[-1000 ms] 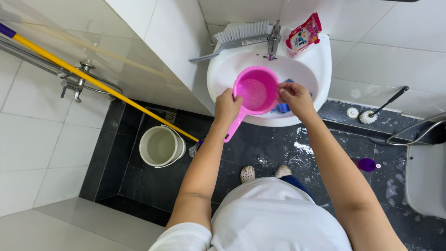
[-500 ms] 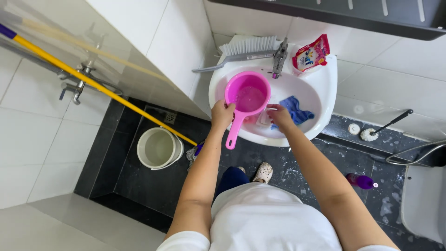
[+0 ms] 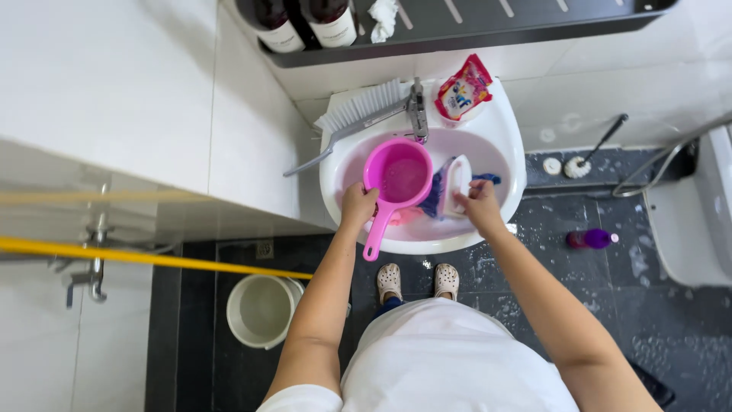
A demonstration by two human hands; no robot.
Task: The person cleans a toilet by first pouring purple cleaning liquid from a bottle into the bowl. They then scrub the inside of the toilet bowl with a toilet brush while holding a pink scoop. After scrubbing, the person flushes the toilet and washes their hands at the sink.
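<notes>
Two hands over white sink (image 3: 503,191). Left hand (image 3: 358,207) closed round handle of pink scoop (image 3: 399,180), held level under tap (image 3: 416,108), presumably to catch water. Right hand (image 3: 479,204) gripping white brush (image 3: 457,183) against blue cloth (image 3: 441,195). Cloth mostly hidden; water flow unclear.

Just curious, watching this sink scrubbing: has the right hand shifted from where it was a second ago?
Yes. The right hand has moved from the sink's front rim, beside the pink scoop, into the basin, and now holds a white brush.
</notes>
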